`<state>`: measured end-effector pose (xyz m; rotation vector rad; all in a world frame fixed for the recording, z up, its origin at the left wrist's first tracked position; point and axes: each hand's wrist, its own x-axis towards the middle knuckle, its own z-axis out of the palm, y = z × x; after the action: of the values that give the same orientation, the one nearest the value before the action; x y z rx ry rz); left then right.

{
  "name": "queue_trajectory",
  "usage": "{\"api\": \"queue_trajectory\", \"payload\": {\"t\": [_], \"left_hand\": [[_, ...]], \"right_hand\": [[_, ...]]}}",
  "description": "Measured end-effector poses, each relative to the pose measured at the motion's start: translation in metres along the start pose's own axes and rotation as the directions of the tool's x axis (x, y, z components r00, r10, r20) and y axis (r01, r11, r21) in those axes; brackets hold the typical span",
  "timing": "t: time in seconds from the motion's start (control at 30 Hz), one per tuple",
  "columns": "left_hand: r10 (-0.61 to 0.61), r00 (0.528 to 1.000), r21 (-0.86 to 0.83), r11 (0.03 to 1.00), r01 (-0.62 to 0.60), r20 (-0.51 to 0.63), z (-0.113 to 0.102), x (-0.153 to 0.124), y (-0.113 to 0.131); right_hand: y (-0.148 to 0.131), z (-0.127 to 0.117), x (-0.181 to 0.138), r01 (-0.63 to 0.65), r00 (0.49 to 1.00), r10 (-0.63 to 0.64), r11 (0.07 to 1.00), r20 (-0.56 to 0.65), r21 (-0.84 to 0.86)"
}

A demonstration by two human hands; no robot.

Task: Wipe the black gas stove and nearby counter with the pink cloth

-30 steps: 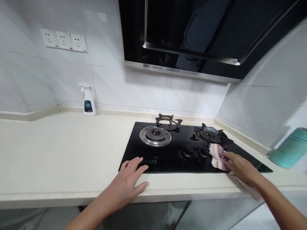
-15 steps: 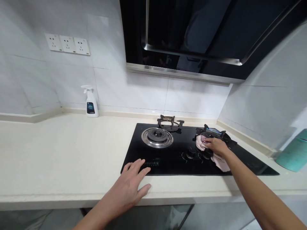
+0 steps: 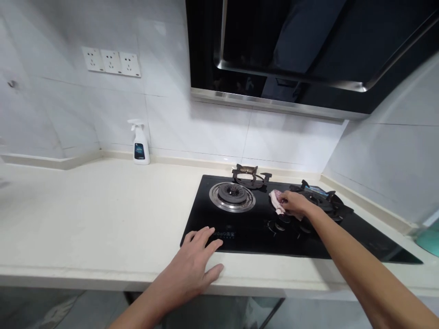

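Observation:
My right hand (image 3: 294,203) presses a pink cloth (image 3: 276,201) onto the black glass cooktop (image 3: 360,233), between the two burners and just above the knobs (image 3: 279,225). Its fingers are curled over the cloth. My left hand (image 3: 194,265) lies flat with spread fingers on the cream counter (image 3: 96,219), its fingertips on the cooktop's front left corner. The left burner (image 3: 232,196) shows its bare steel ring. The right burner (image 3: 320,198) carries a black grate.
A loose grate (image 3: 250,176) rests at the cooktop's back edge. A white spray bottle (image 3: 140,142) stands against the tiled wall at the left. A black range hood (image 3: 308,55) overhangs the cooktop. A teal container (image 3: 430,240) sits at the right edge.
My right hand has slid the cloth from the cooktop's front right, past the knobs, up and left to the space between the burners. The left hand stays put. The view has shifted right.

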<state>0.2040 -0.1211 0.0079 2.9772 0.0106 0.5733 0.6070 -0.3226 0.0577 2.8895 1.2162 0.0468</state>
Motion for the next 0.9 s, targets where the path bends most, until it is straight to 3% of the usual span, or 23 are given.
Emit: {"api": "queue_trajectory", "payload": {"t": [0.33,0.53,0.7,0.8,0.83,0.9], "left_hand": [[-0.052,0.999,-0.045,0.998,0.052,-0.001,-0.003,-0.001,0.005],[-0.120,0.993,-0.112,0.987,0.117,-0.017,0.003,-0.006,0.003],[-0.087,0.989,-0.135,0.988,0.070,-0.122,0.011,-0.004,-0.003],[-0.073,0.980,-0.132,0.990,0.049,-0.186,0.017,-0.004,-0.009],[-0.075,0.979,-0.131,0.990,0.050,-0.192,0.019,-0.005,-0.010],[-0.078,0.979,-0.116,0.992,0.056,-0.191,0.021,-0.007,-0.013]], "right_hand": [[-0.093,-0.008,-0.012,0.318,0.948,-0.319,0.942,-0.009,0.106],[-0.149,-0.010,-0.057,0.533,0.846,-0.528,0.834,-0.071,0.146],[-0.207,0.007,-0.093,0.654,0.755,-0.620,0.736,-0.213,0.173],[-0.216,0.011,-0.108,0.750,0.662,-0.663,0.580,-0.350,0.319],[-0.211,0.011,-0.111,0.754,0.655,-0.640,0.527,-0.401,0.391],[-0.191,0.010,-0.118,0.710,0.704,-0.506,0.486,-0.498,0.510]]}}
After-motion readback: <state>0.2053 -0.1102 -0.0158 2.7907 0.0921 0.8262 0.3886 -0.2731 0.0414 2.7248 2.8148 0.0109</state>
